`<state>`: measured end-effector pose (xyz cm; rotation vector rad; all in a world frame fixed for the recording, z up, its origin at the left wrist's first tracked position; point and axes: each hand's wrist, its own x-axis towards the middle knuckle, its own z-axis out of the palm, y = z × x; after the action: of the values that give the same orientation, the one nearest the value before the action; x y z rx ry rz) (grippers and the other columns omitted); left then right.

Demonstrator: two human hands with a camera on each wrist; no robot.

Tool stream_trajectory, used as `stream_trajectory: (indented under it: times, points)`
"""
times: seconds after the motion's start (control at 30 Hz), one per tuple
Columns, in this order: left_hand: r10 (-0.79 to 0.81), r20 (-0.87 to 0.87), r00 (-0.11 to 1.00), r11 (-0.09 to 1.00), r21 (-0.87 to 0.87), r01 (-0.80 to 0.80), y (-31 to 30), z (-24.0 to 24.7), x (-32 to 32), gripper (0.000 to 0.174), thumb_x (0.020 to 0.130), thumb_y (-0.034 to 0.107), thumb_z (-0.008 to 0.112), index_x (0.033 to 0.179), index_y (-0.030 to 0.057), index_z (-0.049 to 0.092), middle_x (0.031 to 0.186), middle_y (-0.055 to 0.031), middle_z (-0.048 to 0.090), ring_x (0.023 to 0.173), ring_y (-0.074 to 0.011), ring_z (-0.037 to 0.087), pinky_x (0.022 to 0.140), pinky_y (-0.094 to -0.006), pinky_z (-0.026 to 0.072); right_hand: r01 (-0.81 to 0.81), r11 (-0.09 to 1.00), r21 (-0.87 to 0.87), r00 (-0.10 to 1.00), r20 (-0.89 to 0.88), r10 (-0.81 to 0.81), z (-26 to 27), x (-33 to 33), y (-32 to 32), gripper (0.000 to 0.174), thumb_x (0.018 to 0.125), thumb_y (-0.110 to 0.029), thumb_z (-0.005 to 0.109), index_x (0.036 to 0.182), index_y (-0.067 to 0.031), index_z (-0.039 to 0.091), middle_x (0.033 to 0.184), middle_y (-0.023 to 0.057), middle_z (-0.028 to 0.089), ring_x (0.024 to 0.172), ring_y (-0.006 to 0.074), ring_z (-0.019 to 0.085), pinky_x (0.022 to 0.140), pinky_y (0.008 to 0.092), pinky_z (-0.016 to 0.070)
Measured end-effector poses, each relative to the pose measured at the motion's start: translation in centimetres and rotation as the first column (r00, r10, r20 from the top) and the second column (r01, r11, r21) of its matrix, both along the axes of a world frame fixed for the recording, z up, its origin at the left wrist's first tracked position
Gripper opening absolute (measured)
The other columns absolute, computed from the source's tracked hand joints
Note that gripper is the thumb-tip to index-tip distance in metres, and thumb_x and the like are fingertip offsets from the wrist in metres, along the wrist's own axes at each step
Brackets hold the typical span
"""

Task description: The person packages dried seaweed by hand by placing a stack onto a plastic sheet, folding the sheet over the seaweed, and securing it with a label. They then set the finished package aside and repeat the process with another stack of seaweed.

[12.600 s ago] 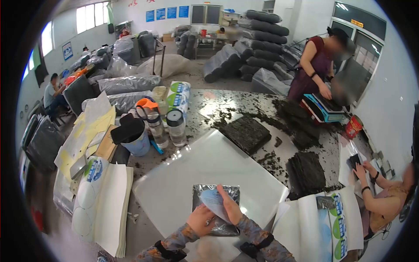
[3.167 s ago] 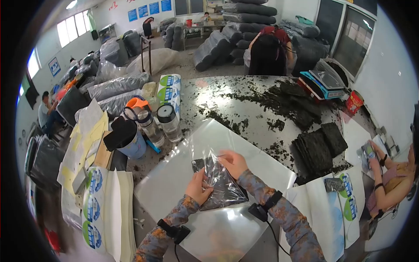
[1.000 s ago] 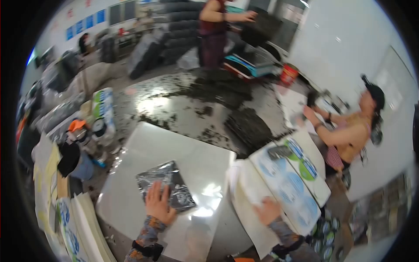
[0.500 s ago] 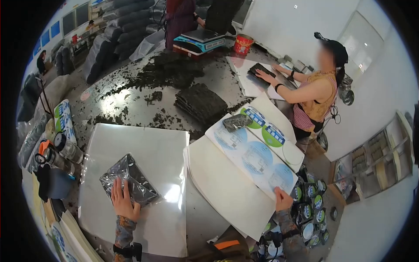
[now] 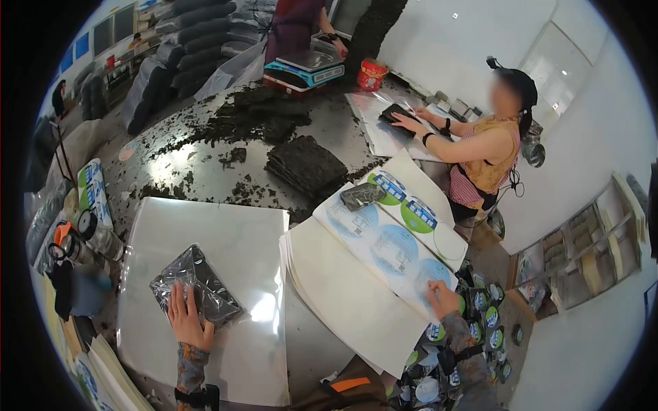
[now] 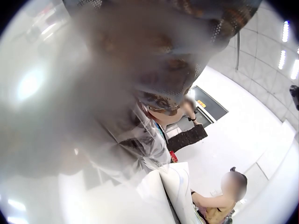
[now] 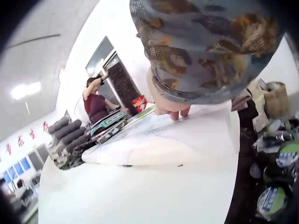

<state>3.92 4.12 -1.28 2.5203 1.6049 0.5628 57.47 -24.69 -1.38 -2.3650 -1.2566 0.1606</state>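
On the pale plastic sheet lies a dark flat packet in crinkled clear plastic. My left hand rests flat on its near side, fingers spread; the left wrist view is mostly filled by a blurred patterned sleeve. My right hand has its fingers curled at the near right edge of a white label sheet with round blue prints, pinching it there. In the right wrist view its fingertips touch the paper, with part of the hand hidden by the sleeve.
A small dark wrapped piece lies on the label sheet. Behind are stacked dark slabs, loose dark flakes, a blue scale and a red tin. Bottles stand left; several labelled packets lie right. A person works at the far right.
Earlier both hands worked on the wrapped packet; now only the left rests on it. The right hand has moved right to the label sheet, its fingers curling there. The head view has turned right.
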Motion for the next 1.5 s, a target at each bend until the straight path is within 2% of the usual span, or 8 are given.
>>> stream_trajectory:
  times: [0.27, 0.5, 0.7, 0.83, 0.97, 1.17, 1.3, 1.5]
  points:
    - [-0.011, 0.005, 1.0, 1.0, 0.013, 0.011, 0.0, 0.1, 0.0, 0.082, 0.063, 0.016, 0.05, 0.141, -0.0018, 0.035, 0.15, -0.0228, 0.028, 0.142, -0.0391, 0.021, 0.116, -0.0509, 0.0147, -0.036, 0.928, -0.371, 0.998, 0.032, 0.051, 2.5, -0.8, 0.5, 0.034, 0.08, -0.034, 0.072, 0.095, -0.008, 0.056, 0.099, 0.0161, 0.067, 0.086, 0.0352, 0.064, 0.074, 0.0428, 0.0506]
    - [0.001, 0.025, 1.0, 1.0, 0.014, -0.001, -0.2, 0.4, 0.0, 0.082, 0.062, 0.016, 0.05, 0.141, -0.0019, 0.035, 0.149, -0.0241, 0.028, 0.141, -0.0394, 0.022, 0.116, -0.0508, 0.0145, -0.154, 0.988, 0.012, 0.942, 0.303, 0.143, -1.6, -3.4, -0.5, 0.025, 0.087, -0.03, 0.062, 0.098, -0.0086, 0.055, 0.091, 0.0157, 0.064, 0.073, 0.0377, 0.063, 0.066, 0.0446, 0.0512]
    - [-0.011, 0.032, 0.999, 1.0, 0.025, 0.01, -0.1, 0.5, 0.1, 0.083, 0.062, 0.016, 0.049, 0.141, -0.0023, 0.035, 0.149, -0.0246, 0.028, 0.141, -0.0395, 0.022, 0.116, -0.051, 0.0148, 0.027, 0.992, -0.125, 0.98, -0.194, -0.051, 2.1, 2.8, -0.6, 0.032, 0.086, -0.026, 0.064, 0.107, -0.0051, 0.052, 0.104, 0.0177, 0.064, 0.08, 0.0366, 0.066, 0.073, 0.0402, 0.0535]
    - [0.006, 0.023, 1.0, 1.0, 0.009, -0.006, -0.2, 0.3, -0.1, 0.083, 0.062, 0.018, 0.049, 0.142, -0.0023, 0.034, 0.15, -0.0242, 0.027, 0.141, -0.04, 0.022, 0.116, -0.0509, 0.0147, -0.236, 0.967, -0.097, 0.859, 0.445, 0.254, -0.1, -4.4, 0.7, 0.044, 0.084, -0.023, 0.065, 0.124, -0.0073, 0.054, 0.122, 0.0209, 0.059, 0.115, 0.0365, 0.056, 0.096, 0.0459, 0.0453]
    - [-0.004, 0.015, 1.0, 1.0, 0.003, 0.004, 0.0, 0.2, -0.2, 0.084, 0.062, 0.019, 0.05, 0.141, -0.0026, 0.034, 0.15, -0.0239, 0.027, 0.141, -0.0408, 0.022, 0.116, -0.0509, 0.0148, -0.217, 0.975, -0.049, 0.873, 0.437, 0.216, -2.3, -4.1, -0.8, 0.04, 0.084, -0.019, 0.066, 0.122, -0.0066, 0.06, 0.118, 0.0211, 0.061, 0.115, 0.0381, 0.055, 0.097, 0.0471, 0.0441]
    - [-0.009, 0.027, 1.0, 1.0, -0.011, 0.009, -0.1, 0.4, 0.2, 0.084, 0.062, 0.02, 0.052, 0.141, -0.0028, 0.035, 0.15, -0.0242, 0.027, 0.14, -0.0413, 0.022, 0.115, -0.0519, 0.0149, 0.265, 0.96, 0.095, 0.93, -0.287, -0.228, -0.6, -0.1, -0.8, 0.018, 0.084, -0.016, 0.069, 0.093, -0.0011, 0.071, 0.077, 0.0112, 0.07, 0.07, 0.0196, 0.066, 0.069, 0.0302, 0.0532]
    - [-0.027, 0.09, 0.996, 0.999, -0.026, 0.029, -0.2, 0.2, -0.3, 0.081, 0.063, 0.022, 0.056, 0.139, -0.0018, 0.039, 0.148, -0.0258, 0.029, 0.138, -0.0421, 0.025, 0.113, -0.0548, 0.017, 0.411, 0.806, 0.426, 0.897, -0.034, -0.44, 10.2, 15.9, -2.4, 0.02, 0.092, -0.012, 0.056, 0.099, 0.0037, 0.064, 0.098, 0.0153, 0.066, 0.088, 0.0217, 0.063, 0.085, 0.0331, 0.0514]
    - [-0.019, -0.016, 1.0, 0.995, -0.097, 0.018, 0.1, 1.0, -0.6, 0.073, 0.073, 0.029, 0.054, 0.139, -0.0011, 0.041, 0.148, -0.0251, 0.029, 0.141, -0.0377, 0.023, 0.115, -0.0506, 0.0159, -0.322, 0.79, 0.522, 0.904, -0.078, 0.42, 11.7, -8.8, 21.5, 0.043, 0.095, -0.022, 0.051, 0.127, 0.0062, 0.046, 0.126, 0.0221, 0.05, 0.114, 0.0309, 0.049, 0.097, 0.0388, 0.0421]
